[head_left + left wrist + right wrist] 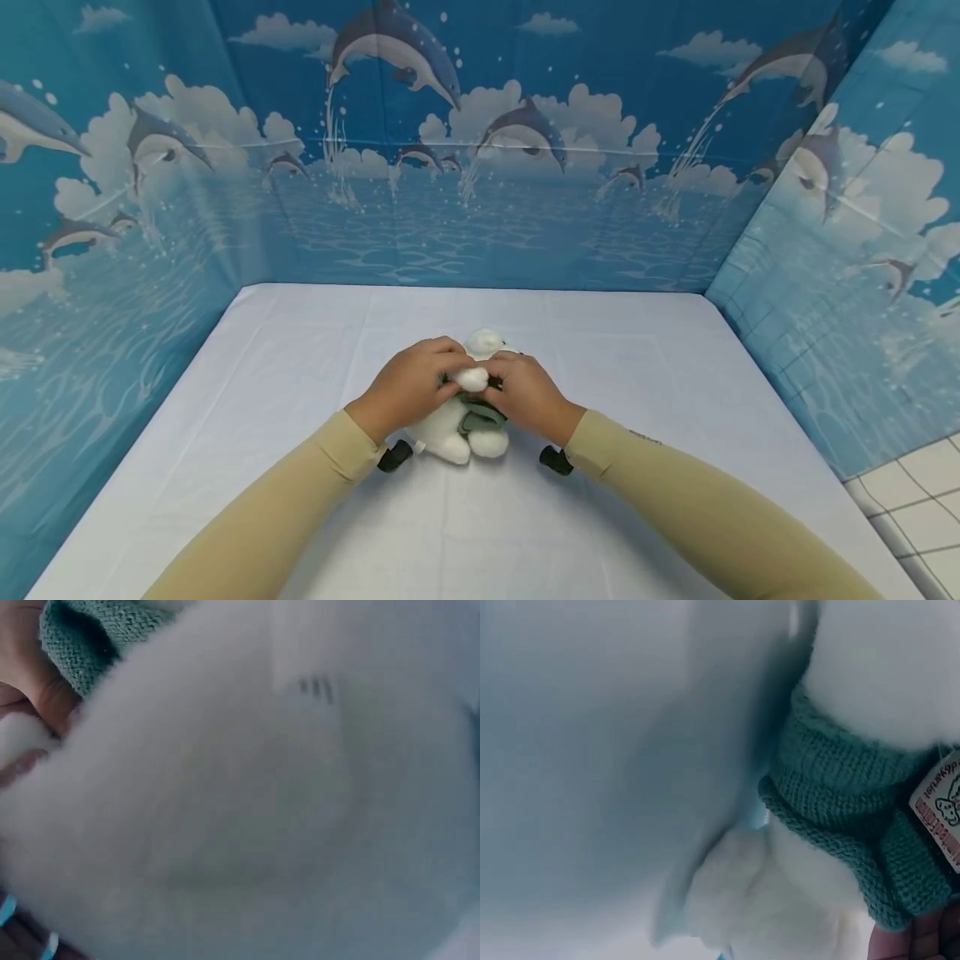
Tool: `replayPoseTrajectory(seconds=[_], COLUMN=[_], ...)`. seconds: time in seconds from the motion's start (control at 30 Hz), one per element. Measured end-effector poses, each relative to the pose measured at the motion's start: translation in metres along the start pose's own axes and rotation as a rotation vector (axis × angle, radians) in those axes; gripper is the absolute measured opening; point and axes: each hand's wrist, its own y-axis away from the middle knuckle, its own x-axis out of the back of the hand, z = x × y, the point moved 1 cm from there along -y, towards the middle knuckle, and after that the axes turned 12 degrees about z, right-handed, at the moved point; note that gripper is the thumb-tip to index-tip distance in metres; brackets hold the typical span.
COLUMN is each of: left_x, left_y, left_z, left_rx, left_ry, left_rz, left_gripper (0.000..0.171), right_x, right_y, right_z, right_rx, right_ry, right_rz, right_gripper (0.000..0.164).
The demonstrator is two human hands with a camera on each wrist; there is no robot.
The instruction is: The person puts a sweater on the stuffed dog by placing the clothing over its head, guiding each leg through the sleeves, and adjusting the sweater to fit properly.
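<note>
A white plush toy [459,433] with a green knitted garment [480,419] lies on the white table cover [300,375]. My left hand [420,385] grips the toy's left side, fingers curled at its upper body. My right hand [525,392] grips its right side, fingers meeting the left hand over a white paw [472,379]. The toy's head [483,342] pokes out beyond both hands. White fur [240,810] fills the left wrist view, with green knit [82,637] at the top left. In the right wrist view the green knit [840,802] wraps the toy, with a label [937,806] at the right.
Blue panels printed with dolphins and clouds [480,167] wall the table at the back and on both sides. A tiled floor [915,492] shows at the lower right. Black wrist-camera mounts [395,456] sit under both forearms.
</note>
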Motion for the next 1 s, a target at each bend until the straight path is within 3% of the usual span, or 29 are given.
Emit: replayPoseTrajectory(seconds=[0.07,0.23,0.33,0.4,0.57,0.83,1.0], left_x=[0.001,0.002,0.002,0.002,0.001,-0.002,-0.002], left_y=[-0.001,-0.001,0.001,0.003,0.007,0.009,0.008], left_z=[0.003,0.007,0.007,0.007,0.005,-0.005,-0.012], left_rx=[-0.117,-0.332,-0.395,-0.395,-0.263,0.144,0.29], left_ry=[-0.072,-0.163,-0.176,-0.171,-0.098,0.118,0.258], left_rz=[0.035,0.105,0.128,0.136,0.107,0.017,0.019], left_gripper=[0.027,0.028,0.025,0.023,0.016,0.012,0.009], right_x=[-0.001,-0.003,-0.002,-0.001,-0.001,-0.004,-0.004], right_y=[0.0,0.001,0.002,0.004,0.008,0.011,0.01], right_z=[0.001,0.001,0.001,0.002,0.004,0.009,0.008], right_rx=[-0.005,0.014,0.026,0.028,0.019,-0.003,0.015], right_ry=[0.013,0.07,0.123,0.151,0.183,0.215,0.212], right_rz=[0.003,0.005,-0.017,-0.037,-0.07,-0.084,-0.073], right_gripper=[0.026,0.025,0.026,0.028,0.03,0.034,0.032])
